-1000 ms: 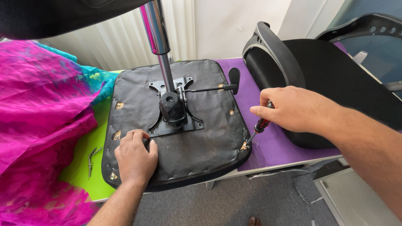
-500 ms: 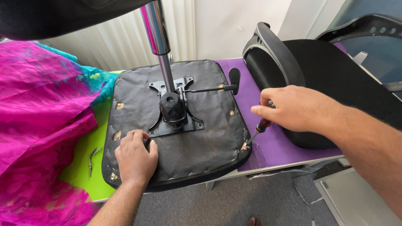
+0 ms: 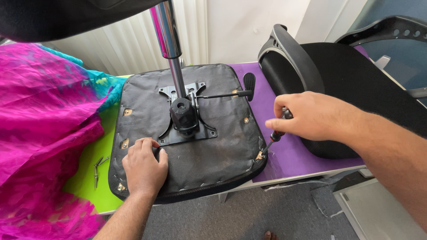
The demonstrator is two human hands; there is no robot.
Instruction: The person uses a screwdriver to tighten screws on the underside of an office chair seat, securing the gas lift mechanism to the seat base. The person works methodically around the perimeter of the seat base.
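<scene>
The right hand [image 3: 313,116] sits slightly lower and closer to the near right corner of the upturned chair seat [image 3: 187,133] than a second ago. The screwdriver [image 3: 272,141] it grips now leans more steeply, its tip resting at the brass fitting [image 3: 260,155] in that corner. The fingers have curled more tightly around the handle, hiding more of it.

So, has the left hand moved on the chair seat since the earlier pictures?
No. The left hand rests on the seat underside, at the same corner of the metal plate.
</scene>
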